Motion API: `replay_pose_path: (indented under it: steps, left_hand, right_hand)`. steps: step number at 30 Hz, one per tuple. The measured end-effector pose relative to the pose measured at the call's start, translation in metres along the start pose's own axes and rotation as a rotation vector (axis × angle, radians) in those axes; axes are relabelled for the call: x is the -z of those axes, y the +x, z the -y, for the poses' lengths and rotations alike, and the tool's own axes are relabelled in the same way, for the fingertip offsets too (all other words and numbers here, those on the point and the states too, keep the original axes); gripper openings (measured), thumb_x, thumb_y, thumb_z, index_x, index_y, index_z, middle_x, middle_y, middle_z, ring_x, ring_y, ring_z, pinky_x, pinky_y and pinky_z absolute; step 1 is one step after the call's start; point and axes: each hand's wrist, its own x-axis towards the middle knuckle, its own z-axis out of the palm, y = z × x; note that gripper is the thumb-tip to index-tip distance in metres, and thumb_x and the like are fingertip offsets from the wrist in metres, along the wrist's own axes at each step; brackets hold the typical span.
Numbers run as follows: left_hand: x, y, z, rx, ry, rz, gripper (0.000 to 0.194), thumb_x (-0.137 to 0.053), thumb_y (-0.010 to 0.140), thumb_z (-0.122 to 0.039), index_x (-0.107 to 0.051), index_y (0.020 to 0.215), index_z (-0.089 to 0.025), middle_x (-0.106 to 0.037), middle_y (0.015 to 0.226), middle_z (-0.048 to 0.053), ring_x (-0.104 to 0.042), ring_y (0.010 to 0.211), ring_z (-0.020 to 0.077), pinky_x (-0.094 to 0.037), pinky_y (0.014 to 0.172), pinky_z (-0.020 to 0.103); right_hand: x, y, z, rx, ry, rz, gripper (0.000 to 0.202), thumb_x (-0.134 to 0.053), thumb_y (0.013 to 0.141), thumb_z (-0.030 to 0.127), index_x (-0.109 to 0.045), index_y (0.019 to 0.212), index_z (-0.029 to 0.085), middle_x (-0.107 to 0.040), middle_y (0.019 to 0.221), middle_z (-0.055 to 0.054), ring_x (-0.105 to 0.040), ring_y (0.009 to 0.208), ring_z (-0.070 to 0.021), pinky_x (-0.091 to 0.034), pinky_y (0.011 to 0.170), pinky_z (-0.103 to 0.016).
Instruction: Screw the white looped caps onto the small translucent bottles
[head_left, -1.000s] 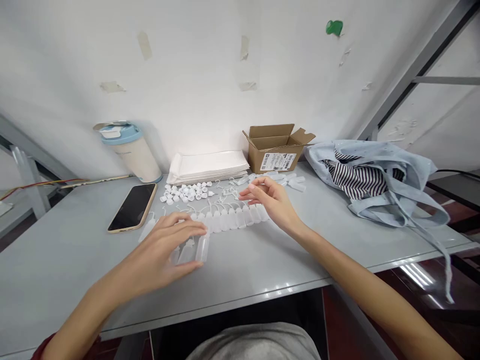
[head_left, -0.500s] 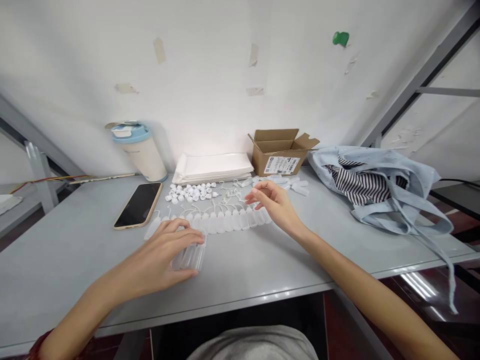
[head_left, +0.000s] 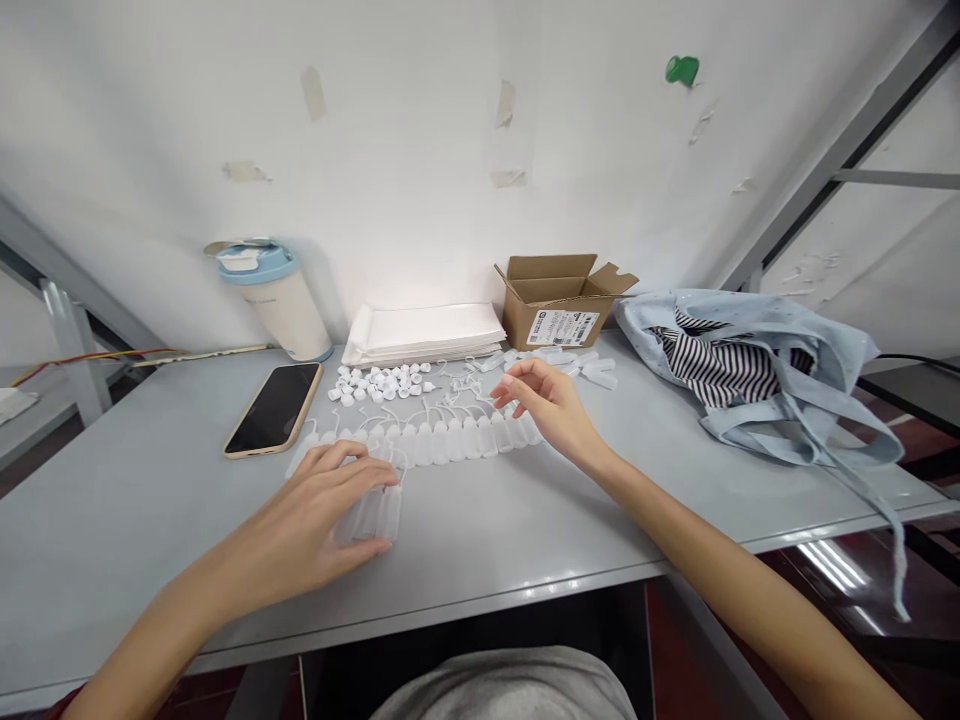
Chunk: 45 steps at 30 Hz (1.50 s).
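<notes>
My left hand (head_left: pixel 322 515) curls around several small translucent plastic bottles (head_left: pixel 377 515) near the front left, fingers at their upper ends and thumb at the lower ends. A thin white string (head_left: pixel 406 468) rises beside the rightmost one. Behind them lies a row of similar bottles (head_left: pixel 450 440), with white strings trailing from their tops. My right hand (head_left: pixel 544 400) is over the right end of this row, its fingers loosely bent and apart, with nothing visible in them. A cluster of white caps (head_left: pixel 382 383) and loose white strings (head_left: pixel 465 380) lie behind the row.
A phone (head_left: pixel 274 410) and a tumbler (head_left: pixel 281 300) are at left. White padded envelopes (head_left: pixel 427 335) and an open cardboard box (head_left: pixel 555 310) stand along the wall. More loose bottles (head_left: pixel 598 372) lie before the box. A blue cloth bag (head_left: pixel 750 370) is at right, its strap over the table edge.
My left hand and the bottles in it have shifted slightly left and toward me. The right hand has barely moved, and the view has shifted a little.
</notes>
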Motion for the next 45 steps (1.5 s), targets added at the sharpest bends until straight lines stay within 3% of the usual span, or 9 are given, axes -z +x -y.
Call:
replay_pose_path:
  steps: [21,33,45]
  left_hand:
    - [-0.005,-0.002,0.0,-0.024,0.036,-0.047,0.037,-0.062,0.083,-0.045,-0.059,0.116,-0.03,-0.063,0.121,0.002,-0.045,0.12,0.0285,-0.042,0.099,0.042]
    - [-0.003,-0.002,-0.003,-0.029,0.033,-0.01,0.04,-0.061,0.084,-0.046,-0.056,0.121,-0.03,-0.06,0.126,0.001,-0.044,0.122,0.0278,-0.041,0.1,0.041]
    - [-0.002,0.0,-0.004,-0.042,0.043,-0.037,0.035,-0.062,0.083,-0.04,-0.058,0.116,-0.029,-0.062,0.121,0.001,-0.044,0.12,0.0274,-0.041,0.1,0.041]
  right_hand:
    - [0.012,0.011,-0.006,0.026,0.02,-0.075,0.024,-0.06,0.083,0.042,-0.056,0.083,0.019,-0.069,0.077,-0.003,-0.064,0.071,-0.0153,-0.045,0.057,-0.026]
    - [0.017,0.013,-0.008,0.034,0.022,-0.1,0.025,-0.061,0.083,0.043,-0.056,0.084,0.019,-0.068,0.077,-0.003,-0.064,0.069,-0.0147,-0.045,0.056,-0.024]
    - [0.017,0.013,-0.008,0.038,0.006,-0.102,0.024,-0.06,0.083,0.042,-0.055,0.084,0.019,-0.069,0.077,-0.003,-0.064,0.069,-0.0147,-0.046,0.057,-0.025]
